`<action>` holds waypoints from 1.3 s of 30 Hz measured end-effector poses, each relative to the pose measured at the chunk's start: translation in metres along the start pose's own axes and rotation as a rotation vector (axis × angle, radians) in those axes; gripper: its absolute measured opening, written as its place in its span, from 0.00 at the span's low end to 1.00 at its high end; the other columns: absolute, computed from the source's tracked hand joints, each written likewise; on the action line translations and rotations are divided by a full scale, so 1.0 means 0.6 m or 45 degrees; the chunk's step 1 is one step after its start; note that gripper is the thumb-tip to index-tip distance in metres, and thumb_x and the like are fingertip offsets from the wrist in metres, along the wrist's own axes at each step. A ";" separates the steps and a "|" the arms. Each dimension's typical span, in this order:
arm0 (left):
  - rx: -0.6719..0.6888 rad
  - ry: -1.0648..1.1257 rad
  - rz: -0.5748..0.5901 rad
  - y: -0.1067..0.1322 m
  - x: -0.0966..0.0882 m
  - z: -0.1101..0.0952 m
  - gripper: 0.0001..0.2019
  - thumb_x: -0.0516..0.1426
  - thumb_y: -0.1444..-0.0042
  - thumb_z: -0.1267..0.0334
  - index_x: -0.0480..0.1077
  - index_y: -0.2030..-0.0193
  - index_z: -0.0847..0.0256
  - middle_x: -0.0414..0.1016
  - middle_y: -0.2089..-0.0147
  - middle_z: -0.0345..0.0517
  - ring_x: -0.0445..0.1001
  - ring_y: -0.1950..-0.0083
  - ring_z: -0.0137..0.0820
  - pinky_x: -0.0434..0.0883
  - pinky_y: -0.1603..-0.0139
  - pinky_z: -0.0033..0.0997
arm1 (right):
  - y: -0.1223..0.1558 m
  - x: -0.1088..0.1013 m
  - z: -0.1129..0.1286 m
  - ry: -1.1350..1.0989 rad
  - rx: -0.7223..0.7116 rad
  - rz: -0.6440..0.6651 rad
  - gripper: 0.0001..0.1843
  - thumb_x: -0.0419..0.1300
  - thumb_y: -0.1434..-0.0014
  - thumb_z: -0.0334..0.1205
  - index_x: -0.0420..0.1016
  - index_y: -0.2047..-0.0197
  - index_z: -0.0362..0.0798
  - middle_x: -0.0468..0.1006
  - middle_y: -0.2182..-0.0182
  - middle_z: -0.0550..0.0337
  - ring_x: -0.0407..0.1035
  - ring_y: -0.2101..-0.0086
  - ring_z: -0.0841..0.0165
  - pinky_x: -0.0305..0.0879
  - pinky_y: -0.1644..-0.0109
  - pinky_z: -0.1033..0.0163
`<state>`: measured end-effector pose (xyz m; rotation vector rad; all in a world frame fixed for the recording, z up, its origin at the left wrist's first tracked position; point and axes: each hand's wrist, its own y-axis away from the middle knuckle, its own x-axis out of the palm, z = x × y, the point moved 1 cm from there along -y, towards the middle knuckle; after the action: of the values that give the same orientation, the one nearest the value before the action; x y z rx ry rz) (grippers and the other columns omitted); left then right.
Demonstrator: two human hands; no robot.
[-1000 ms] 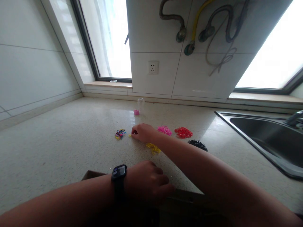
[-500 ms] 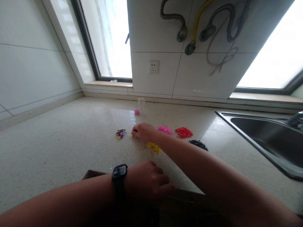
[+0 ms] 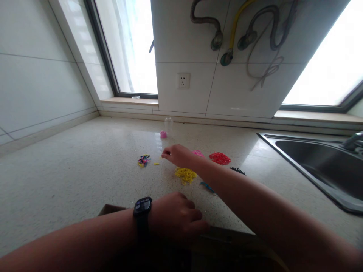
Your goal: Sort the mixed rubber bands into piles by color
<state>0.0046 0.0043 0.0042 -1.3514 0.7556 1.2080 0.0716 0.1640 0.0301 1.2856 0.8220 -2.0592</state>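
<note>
My right hand [image 3: 177,155] hovers a little above the speckled counter [image 3: 85,170], fingertips pinched together; what they hold, if anything, is too small to make out. Under and around it lie small heaps of rubber bands: yellow [image 3: 184,175], pink [image 3: 197,153], red [image 3: 219,158], black [image 3: 237,170] and a few blue ones [image 3: 207,186]. Left of the fingertips sit a mixed-colour heap [image 3: 144,160] and a single yellow band [image 3: 156,163]. My left hand [image 3: 177,215], with a black watch [image 3: 142,207] on the wrist, is curled over the rim of a brown box [image 3: 109,209] at the counter's near edge.
A steel sink [image 3: 317,166] is sunk into the counter on the right. A small pink object [image 3: 163,134] and a clear little bottle [image 3: 168,122] stand near the back wall under a socket [image 3: 183,80]. Hoses [image 3: 232,34] hang on the tiled wall between two windows.
My right hand has risen off the counter and drawn slightly right, uncovering more of the yellow heap and the blue bands. The left hand has stayed put.
</note>
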 end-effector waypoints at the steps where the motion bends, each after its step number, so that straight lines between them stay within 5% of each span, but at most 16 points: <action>1: -0.003 0.000 0.009 0.000 0.000 0.000 0.07 0.56 0.34 0.59 0.68 0.58 0.61 0.72 0.72 0.38 0.72 0.74 0.31 0.62 0.80 0.35 | 0.007 -0.009 -0.004 -0.045 -0.004 -0.027 0.15 0.57 0.34 0.43 0.83 0.56 0.45 0.84 0.62 0.52 0.74 0.64 0.68 0.60 0.61 0.65; 12: -0.020 -0.026 0.054 -0.001 -0.003 -0.002 0.06 0.55 0.34 0.60 0.67 0.56 0.60 0.71 0.72 0.37 0.70 0.74 0.31 0.62 0.78 0.34 | 0.163 -0.116 -0.088 -0.670 0.254 -0.259 0.16 0.59 0.39 0.50 0.80 0.63 0.45 0.75 0.75 0.60 0.62 0.76 0.74 0.57 0.73 0.67; 18: -0.029 -0.007 0.077 -0.005 -0.006 -0.003 0.05 0.53 0.33 0.61 0.66 0.57 0.59 0.71 0.73 0.38 0.70 0.74 0.31 0.62 0.78 0.35 | 0.241 -0.129 -0.145 -0.836 0.442 -0.507 0.19 0.62 0.43 0.55 0.79 0.64 0.46 0.70 0.77 0.63 0.60 0.77 0.74 0.58 0.74 0.66; 39: -0.034 0.014 0.090 -0.008 -0.006 -0.005 0.04 0.53 0.34 0.64 0.66 0.55 0.60 0.71 0.72 0.40 0.70 0.74 0.32 0.66 0.76 0.34 | 0.251 -0.106 -0.111 -0.919 0.223 -0.440 0.15 0.62 0.40 0.51 0.79 0.62 0.47 0.79 0.71 0.58 0.67 0.73 0.73 0.65 0.70 0.65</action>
<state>0.0087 0.0014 0.0087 -1.3635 0.8035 1.2712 0.2439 0.1250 0.0352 0.4008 0.5512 -2.6543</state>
